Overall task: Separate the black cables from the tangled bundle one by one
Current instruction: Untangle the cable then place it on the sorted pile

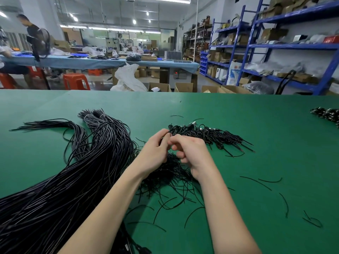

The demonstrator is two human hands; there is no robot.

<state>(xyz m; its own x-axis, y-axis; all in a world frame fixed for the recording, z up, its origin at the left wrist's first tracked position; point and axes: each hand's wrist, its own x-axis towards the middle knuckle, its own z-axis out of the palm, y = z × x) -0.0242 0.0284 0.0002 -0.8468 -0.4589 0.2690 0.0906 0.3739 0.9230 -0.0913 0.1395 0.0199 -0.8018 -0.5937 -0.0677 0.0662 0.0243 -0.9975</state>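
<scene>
Black cables (77, 180) lie in a long, thick bundle along the left side of the green counter (238, 116), running from the near left edge toward the middle, with banded ends fanned out at the far end. Head view: both hands meet at the counter's middle. Left hand (154, 149) has its fingers curled, pinching thin black strands; right hand (190, 153) has its fingers curled just beside it, pinching the same strands. Beneath the hands sits a loose tangle of thin strands (170, 178). Just beyond the hands lies a pile of short coiled cables (211, 134). Stray cut strands (266, 182) scatter toward the near right. Another small cable pile (328, 114) rests at the right edge.
</scene>
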